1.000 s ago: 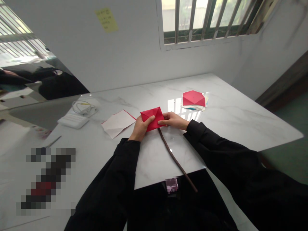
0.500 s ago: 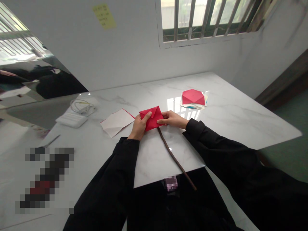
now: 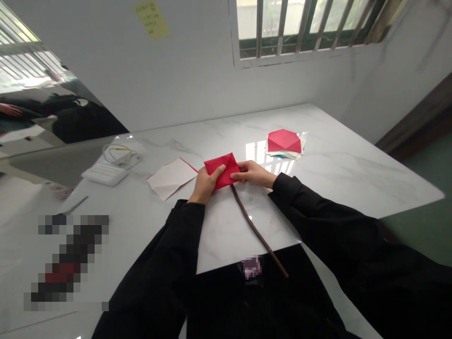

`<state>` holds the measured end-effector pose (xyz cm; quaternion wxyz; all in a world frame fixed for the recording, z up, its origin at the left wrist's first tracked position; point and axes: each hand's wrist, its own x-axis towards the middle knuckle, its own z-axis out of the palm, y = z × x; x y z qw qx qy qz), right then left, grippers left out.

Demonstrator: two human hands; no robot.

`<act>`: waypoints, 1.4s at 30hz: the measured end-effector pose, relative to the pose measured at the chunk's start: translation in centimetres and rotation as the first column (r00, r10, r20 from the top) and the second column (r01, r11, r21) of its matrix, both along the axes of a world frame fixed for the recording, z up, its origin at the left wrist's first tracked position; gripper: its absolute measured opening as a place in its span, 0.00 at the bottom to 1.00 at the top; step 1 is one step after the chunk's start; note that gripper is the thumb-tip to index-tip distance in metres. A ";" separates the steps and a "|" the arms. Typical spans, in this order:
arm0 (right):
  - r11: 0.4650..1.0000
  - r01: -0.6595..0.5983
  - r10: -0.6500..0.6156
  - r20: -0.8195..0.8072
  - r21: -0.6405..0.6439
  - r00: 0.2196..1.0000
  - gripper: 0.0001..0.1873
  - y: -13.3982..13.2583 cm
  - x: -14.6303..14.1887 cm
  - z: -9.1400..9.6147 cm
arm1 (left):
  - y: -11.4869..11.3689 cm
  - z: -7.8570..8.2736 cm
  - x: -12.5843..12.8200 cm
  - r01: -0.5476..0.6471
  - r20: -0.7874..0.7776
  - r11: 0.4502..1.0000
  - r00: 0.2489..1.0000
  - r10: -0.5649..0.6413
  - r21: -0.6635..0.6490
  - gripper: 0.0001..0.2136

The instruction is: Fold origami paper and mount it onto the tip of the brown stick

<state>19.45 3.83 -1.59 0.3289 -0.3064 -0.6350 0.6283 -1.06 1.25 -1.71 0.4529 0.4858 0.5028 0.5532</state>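
A red paper envelope [image 3: 226, 180] is held between my two hands above the near part of the table. My left hand [image 3: 205, 183] grips its left side, thumb lying over the folded flap. My right hand [image 3: 256, 173] pinches its right edge between thumb and fingers. A thin brown stick [image 3: 249, 219] shows from below the envelope and runs past the table's front edge; its upper end is hidden. Left of my hands lies an unfolded sheet of paper [image 3: 171, 179], pale side up, with a red edge.
A stack of envelopes [image 3: 284, 141] with a red one on top sits at the back right. White boxes [image 3: 105, 174] with a coiled cable [image 3: 122, 155] stand at the left, near a dark pen-like object [image 3: 76, 205]. Behind the table [image 3: 339, 155] is a wall with a barred window [image 3: 307, 26].
My left thumb has slid slightly to the right and down across the envelope's flap, which now lies flatter. My right hand keeps its hold on the right edge.
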 end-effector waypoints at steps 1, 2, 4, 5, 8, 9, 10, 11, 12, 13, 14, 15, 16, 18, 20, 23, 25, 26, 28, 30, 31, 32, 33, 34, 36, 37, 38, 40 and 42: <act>1.000 -0.002 0.002 -0.004 -0.004 1.000 0.17 0.0 0.0 0.0 | 0.0 0.0 0.0 -0.013 -0.023 1.000 1.000 0.014 0.015 0.21; 1.000 -0.003 0.003 -0.009 -0.011 1.000 0.17 0.0 -0.1 0.0 | 0.0 -0.1 -0.1 -0.027 -0.046 0.999 0.999 0.028 0.032 0.21; 1.000 -0.001 0.000 -0.021 -0.023 1.000 0.17 -0.1 -0.1 0.0 | 0.0 -0.1 -0.1 -0.048 -0.088 0.997 0.995 0.054 0.064 0.21; 1.000 0.001 -0.002 -0.026 -0.028 1.000 0.18 -0.1 -0.2 0.0 | -0.1 0.0 -0.1 -0.054 -0.104 0.996 0.993 0.062 0.076 0.21; 0.999 0.005 -0.006 -0.031 -0.032 1.000 0.18 -0.2 -0.2 0.1 | -0.3 0.3 -0.1 -0.064 -0.164 0.992 0.983 0.082 0.109 0.19; 0.999 0.009 -0.010 -0.030 -0.031 1.000 0.17 -0.3 -0.2 0.1 | -0.4 0.4 -0.1 -0.070 -0.192 0.990 0.977 0.094 0.125 0.18; 0.999 0.014 -0.014 -0.029 -0.029 0.999 0.17 -0.3 -0.2 0.1 | -0.5 0.6 0.0 -0.076 -0.221 0.987 0.969 0.107 0.142 0.18; 0.999 0.017 -0.018 -0.029 -0.027 0.999 0.17 -0.3 -0.2 0.2 | -0.5 0.7 0.0 -0.083 -0.249 0.984 0.961 0.122 0.160 0.17; 0.999 0.020 -0.021 -0.029 -0.027 0.999 0.17 -0.3 -0.2 0.2 | -0.6 0.8 0.0 -0.090 -0.275 0.980 0.952 0.137 0.179 0.17; 0.999 0.021 -0.022 -0.029 -0.027 0.999 0.17 -0.3 -0.2 0.3 | -0.7 0.9 0.1 -0.094 -0.297 0.976 0.943 0.151 0.195 0.17; 0.999 0.020 -0.021 -0.029 -0.029 0.999 0.17 -0.3 -0.2 0.3 | -0.7 0.9 0.1 -0.097 -0.317 0.973 0.935 0.161 0.208 0.17; 0.999 0.019 -0.020 -0.029 -0.030 0.999 0.18 -0.3 -0.2 0.3 | -0.7 1.0 0.1 -0.099 -0.334 0.971 0.927 0.169 0.218 0.17; 0.999 0.017 -0.018 -0.030 -0.030 0.999 0.18 -0.3 -0.2 0.3 | -0.7 1.0 0.1 -0.103 -0.347 0.969 0.921 0.177 0.223 0.17; 1.000 0.011 -0.012 -0.037 -0.029 0.999 0.19 -0.2 -0.1 0.2 | -0.7 1.0 0.2 -0.109 -0.363 0.969 0.913 0.186 0.222 0.18; 0.999 0.007 -0.008 -0.046 -0.032 0.999 0.20 -0.3 -0.1 0.2 | -0.7 1.0 0.2 -0.112 -0.359 0.970 0.915 0.186 0.216 0.18; 0.999 0.025 -0.028 -0.064 -0.039 0.998 0.24 -0.4 -0.1 0.1 | -0.9 1.1 0.4 -0.096 -0.316 0.975 0.936 0.156 0.198 0.18; 0.996 0.060 -0.065 -0.083 -0.062 0.994 0.26 -0.4 -0.2 0.1 | -1.0 1.2 0.5 -0.080 -0.279 0.981 0.952 0.128 0.178 0.17; 0.993 0.083 -0.090 -0.093 -0.082 0.992 0.27 -0.4 -0.3 0.0 | -1.1 1.3 0.6 -0.069 -0.269 0.983 0.956 0.113 0.168 0.17; 0.984 0.124 -0.138 -0.109 -0.127 0.984 0.28 -0.4 -0.5 -0.2 | -1.3 1.4 0.8 -0.039 -0.272 0.987 0.959 0.081 0.155 0.18; 0.978 0.147 -0.166 -0.123 -0.151 0.978 0.28 -0.2 -0.6 -0.5 | -1.4 1.5 0.9 -0.001 -0.294 0.989 0.955 0.045 0.148 0.20; 0.976 0.155 -0.175 -0.130 -0.151 0.976 0.28 -0.1 -0.7 -0.7 | -1.5 1.5 0.9 0.016 -0.306 0.989 0.951 0.030 0.144 0.21; 0.976 0.160 -0.181 -0.139 -0.145 0.974 0.28 0.0 -0.7 -0.8 | -1.5 1.5 1.0 0.030 -0.318 0.990 0.948 0.015 0.139 0.22; 0.977 0.165 -0.185 -0.150 -0.137 0.971 0.28 0.1 -0.8 -1.0 | -1.5 1.5 1.0 0.043 -0.328 0.990 0.945 0.002 0.131 0.23; 0.977 0.171 -0.190 -0.163 -0.127 0.968 0.28 0.1 -0.8 -1.1 | -1.5 1.4 1.0 0.055 -0.333 0.991 0.943 -0.012 0.120 0.25; 0.977 0.181 -0.200 -0.192 -0.115 0.961 0.27 0.2 -0.8 -1.2 | -1.3 1.4 1.0 0.071 -0.327 0.992 0.944 -0.035 0.100 0.27; 0.976 0.185 -0.206 -0.205 -0.114 0.957 0.26 0.2 -0.8 -1.2 | -1.3 1.4 1.0 0.080 -0.317 0.993 0.947 -0.047 0.091 0.29; 0.975 0.191 -0.212 -0.215 -0.117 0.953 0.25 0.2 -0.8 -1.1 | -1.2 1.4 1.0 0.089 -0.303 0.992 0.951 -0.059 0.087 0.30; 0.968 0.215 -0.240 -0.223 -0.130 0.945 0.23 0.2 -0.8 -1.0 | -1.2 1.5 1.0 0.113 -0.275 0.990 0.957 -0.087 0.081 0.31; 0.957 0.250 -0.279 -0.223 -0.147 0.934 0.22 0.2 -0.8 -0.9 | -1.3 1.7 1.0 0.155 -0.254 0.986 0.958 -0.137 0.054 0.31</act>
